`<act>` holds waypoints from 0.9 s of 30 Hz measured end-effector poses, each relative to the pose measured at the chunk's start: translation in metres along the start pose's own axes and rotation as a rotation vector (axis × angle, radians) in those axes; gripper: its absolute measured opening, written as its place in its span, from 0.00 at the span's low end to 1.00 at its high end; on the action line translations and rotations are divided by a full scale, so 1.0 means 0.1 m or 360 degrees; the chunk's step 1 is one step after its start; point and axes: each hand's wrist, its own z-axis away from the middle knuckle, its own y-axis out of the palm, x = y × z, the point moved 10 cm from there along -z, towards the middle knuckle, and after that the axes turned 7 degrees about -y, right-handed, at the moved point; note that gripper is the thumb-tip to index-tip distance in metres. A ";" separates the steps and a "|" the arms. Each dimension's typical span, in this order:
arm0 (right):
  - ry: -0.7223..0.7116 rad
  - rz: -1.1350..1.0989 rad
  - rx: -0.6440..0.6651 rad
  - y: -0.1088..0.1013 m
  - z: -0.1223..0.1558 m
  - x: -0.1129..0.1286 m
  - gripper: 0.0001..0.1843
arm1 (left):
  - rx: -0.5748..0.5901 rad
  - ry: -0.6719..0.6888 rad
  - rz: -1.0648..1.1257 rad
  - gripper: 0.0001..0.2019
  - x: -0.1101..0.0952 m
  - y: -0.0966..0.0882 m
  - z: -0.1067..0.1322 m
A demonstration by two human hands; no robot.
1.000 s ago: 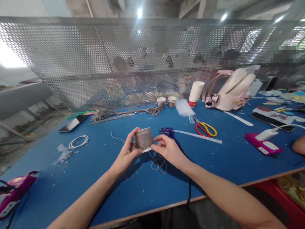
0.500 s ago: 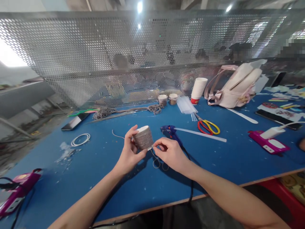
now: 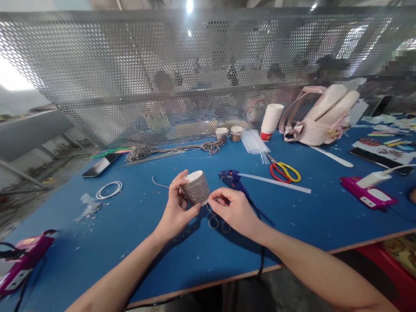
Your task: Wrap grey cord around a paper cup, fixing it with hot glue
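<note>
Two bare hands meet at one cord-wrapped cup (image 3: 196, 190), which is held above the blue table (image 3: 136, 242), in front of the person; the left hand (image 3: 176, 213) is clamped on it from the left, fingers near the upper end, thumb at the lower edge; the right hand (image 3: 234, 213) has thumb and forefinger drawn together just beside the lower right edge, seemingly pinching the grey cord (image 3: 213, 222), though the strand is too fine there to be certain.

The cup's long axis tilts off upright; its white upper end leans left, toward the left fingers, while its lower end points down and right, toward the right fingertips; so the wrapped body lies to the left of the right pinch and slightly above it; the left hand is nearer, being in contact, and whether the right fingertips touch the rim I cannot tell.

Loose loops of cord hang or lie below the cup, between the hands; a blue glue gun (image 3: 234, 182) rests beyond the right hand, its clear stick (image 3: 276, 183) pointing right; red-and-yellow scissors (image 3: 284, 172) lie farther back.
</note>
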 end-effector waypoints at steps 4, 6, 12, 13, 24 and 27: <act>-0.0003 0.0048 -0.0067 -0.05 -0.02 -0.02 0.07 | -0.0003 0.0020 -0.0007 0.27 0.00 -0.01 -0.01; 0.0002 0.0064 -0.0074 -0.05 -0.02 -0.04 0.07 | -0.0014 0.0013 0.0010 0.27 0.00 -0.02 -0.02; 0.0056 0.0129 -0.0064 -0.04 -0.03 -0.11 0.05 | 0.0016 -0.0033 0.0120 0.28 0.02 -0.01 -0.03; 0.0067 0.0138 -0.0061 -0.03 -0.03 -0.12 0.05 | 0.0022 -0.0043 0.0127 0.28 0.02 -0.01 -0.04; 0.0234 0.0059 -0.0020 0.00 -0.04 -0.21 0.04 | 0.0056 -0.0106 0.0234 0.28 0.06 -0.02 -0.05; 0.0317 -0.0127 0.0005 0.04 -0.04 -0.30 0.07 | 0.0080 -0.0124 0.0298 0.28 0.08 -0.02 -0.04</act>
